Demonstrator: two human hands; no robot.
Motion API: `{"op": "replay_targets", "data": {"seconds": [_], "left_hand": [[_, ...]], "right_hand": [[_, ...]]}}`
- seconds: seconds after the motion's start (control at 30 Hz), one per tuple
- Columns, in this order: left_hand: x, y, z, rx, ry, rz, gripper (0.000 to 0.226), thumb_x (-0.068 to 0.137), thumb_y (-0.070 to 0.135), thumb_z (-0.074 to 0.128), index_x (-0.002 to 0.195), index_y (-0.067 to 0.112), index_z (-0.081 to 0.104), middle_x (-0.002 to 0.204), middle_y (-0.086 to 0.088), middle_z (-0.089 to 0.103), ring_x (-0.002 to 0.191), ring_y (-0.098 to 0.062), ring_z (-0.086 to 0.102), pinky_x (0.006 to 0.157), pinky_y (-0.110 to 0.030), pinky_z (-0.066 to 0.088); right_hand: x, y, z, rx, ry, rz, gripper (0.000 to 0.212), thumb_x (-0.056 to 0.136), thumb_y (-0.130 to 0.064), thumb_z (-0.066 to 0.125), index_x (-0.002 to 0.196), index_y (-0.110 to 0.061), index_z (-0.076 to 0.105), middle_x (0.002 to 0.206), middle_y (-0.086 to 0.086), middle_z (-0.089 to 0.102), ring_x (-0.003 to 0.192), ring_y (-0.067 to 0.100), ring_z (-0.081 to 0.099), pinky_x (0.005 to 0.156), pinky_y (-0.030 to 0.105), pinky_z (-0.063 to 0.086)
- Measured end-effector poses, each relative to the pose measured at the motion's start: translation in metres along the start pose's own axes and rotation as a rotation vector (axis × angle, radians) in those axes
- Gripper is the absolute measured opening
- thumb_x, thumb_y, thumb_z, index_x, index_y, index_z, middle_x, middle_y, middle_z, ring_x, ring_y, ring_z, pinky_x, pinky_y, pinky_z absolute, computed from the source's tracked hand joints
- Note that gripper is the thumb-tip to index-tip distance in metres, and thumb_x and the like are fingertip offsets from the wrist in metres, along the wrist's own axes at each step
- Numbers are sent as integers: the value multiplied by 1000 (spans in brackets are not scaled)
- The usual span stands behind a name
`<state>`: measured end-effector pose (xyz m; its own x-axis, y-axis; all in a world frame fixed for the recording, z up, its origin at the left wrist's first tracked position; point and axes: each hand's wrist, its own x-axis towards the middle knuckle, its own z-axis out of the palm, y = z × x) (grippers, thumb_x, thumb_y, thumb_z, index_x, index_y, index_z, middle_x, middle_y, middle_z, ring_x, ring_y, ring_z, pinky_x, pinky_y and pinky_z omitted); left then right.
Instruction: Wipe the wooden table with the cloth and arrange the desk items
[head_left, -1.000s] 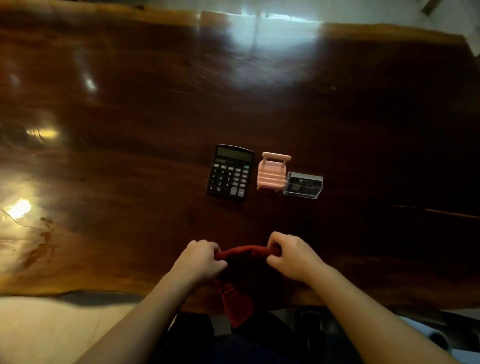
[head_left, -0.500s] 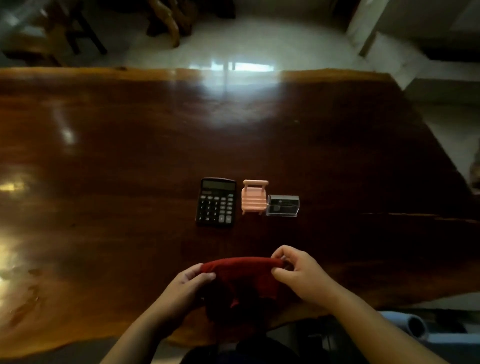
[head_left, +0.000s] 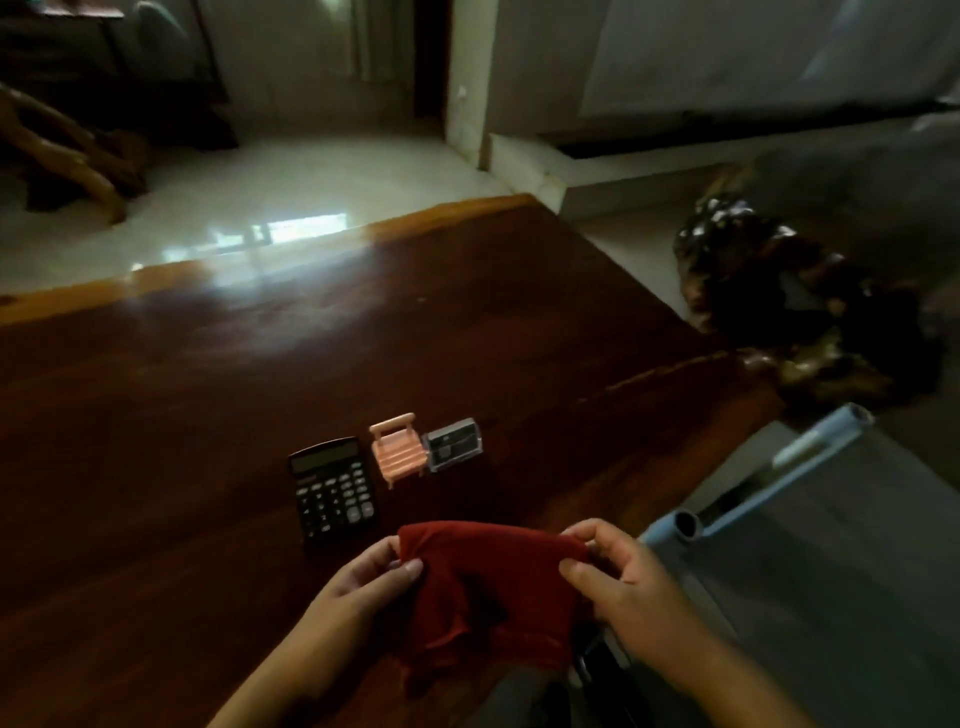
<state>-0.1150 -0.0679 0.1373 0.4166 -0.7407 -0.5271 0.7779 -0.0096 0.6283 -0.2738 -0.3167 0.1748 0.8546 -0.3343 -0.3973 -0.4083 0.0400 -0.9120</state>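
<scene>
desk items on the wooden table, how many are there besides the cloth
3, in a row: a black calculator on the left, a small pink chair in the middle, a clear case on the right. The red cloth could hide something behind it.

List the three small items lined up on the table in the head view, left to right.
calculator → pink toy chair → clear plastic box

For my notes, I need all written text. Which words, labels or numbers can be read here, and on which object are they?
None can be read.
Calculator: key markings too blurred, display blank.
Clear box: small dark mark, too small to read.
Pink toy chair, red cloth: no text seen.
</scene>
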Motion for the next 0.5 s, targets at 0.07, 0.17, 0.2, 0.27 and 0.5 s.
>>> {"op": "replay_targets", "data": {"seconds": [0.07, 0.17, 0.2, 0.27, 0.5], "left_hand": [[8, 3, 24, 32, -70, -16, 28, 93, 11, 61, 119, 9, 70, 128, -25, 64, 117, -40, 63, 90, -46, 56], [26, -2, 63, 72, -139, -68, 27, 95, 13, 59, 120, 10, 69, 126, -25, 65, 113, -38, 66, 82, -41, 58], [33, -6, 77, 89, -160, -91, 27, 96, 14, 58, 120, 9, 69, 127, -25, 65, 111, -38, 67, 80, -41, 58], [50, -16, 103, 133, -202, -129, 27, 97, 14, 57, 122, 9, 67, 126, -26, 64, 100, -34, 71, 71, -38, 59], [110, -53, 206, 338, -256, -254, 29, 98, 14, 54, 124, 14, 66, 122, -20, 68, 109, -36, 67, 92, -49, 56]], "right_hand": [[-20, 5, -14, 73, 78, -13, 15, 97, -15, 64, 96, -28, 72, 89, -2, 73, 83, 20, 73, 70, 31, 58], [-48, 19, -37, 144, 255, -27, 21, 98, -3, 61, 97, -21, 73, 81, -2, 72, 70, 15, 70, 60, 27, 55], [-57, 26, -46, 164, 318, -37, 24, 97, -1, 61, 95, -21, 74, 82, 1, 72, 70, 17, 69, 60, 29, 55], [-74, 40, -64, 190, 418, -41, 29, 96, -1, 62, 91, -27, 75, 86, 7, 71, 75, 22, 69, 66, 37, 57], [-119, 90, -140, 422, 645, 83, 15, 97, -12, 62, 99, -21, 74, 90, 9, 76, 77, 22, 73, 58, 29, 56]]}}
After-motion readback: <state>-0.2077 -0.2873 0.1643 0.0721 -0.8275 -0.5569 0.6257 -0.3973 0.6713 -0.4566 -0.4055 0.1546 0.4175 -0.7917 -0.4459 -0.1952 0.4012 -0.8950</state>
